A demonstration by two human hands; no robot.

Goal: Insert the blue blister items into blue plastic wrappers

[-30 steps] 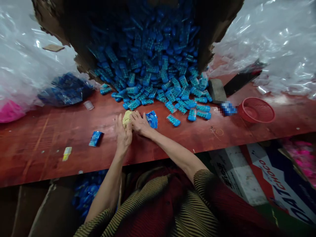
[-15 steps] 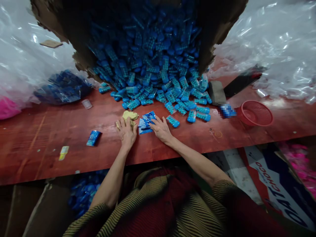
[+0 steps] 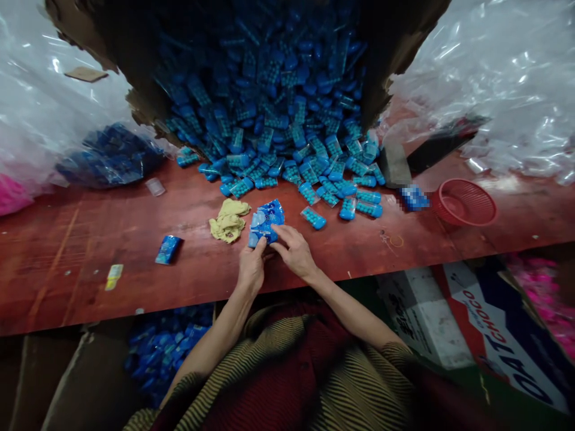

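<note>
Near the front of the table, a flat blue printed plastic packet [image 3: 269, 214] is tilted up between both hands. My left hand [image 3: 251, 264] grips its lower left corner, thumb on top and fingers hidden beneath. The fingers of my right hand [image 3: 295, 251] are closed on its lower right edge. Just left of the packet lies a crumpled pale yellow cloth [image 3: 229, 221], touched by neither hand. A small clear bottle with a blue cap and blue balls [image 3: 313, 218] lies to the right, before a big heap of similar bottles [image 3: 269, 143].
A torn cardboard box [image 3: 377, 90] surrounds the heap. Rightward are a red basket [image 3: 467, 222], a grey block [image 3: 395, 167] and a pixelated blue packet [image 3: 414, 198]. Leftward lie another blue packet [image 3: 169, 249], a yellow-white wrapper [image 3: 114, 276] and a bag of blue packets [image 3: 112, 158].
My left hand has left the yellow cloth and moved right to grip the blue packet. The packet has been raised from lying flat, with my right hand still at its right side.
</note>
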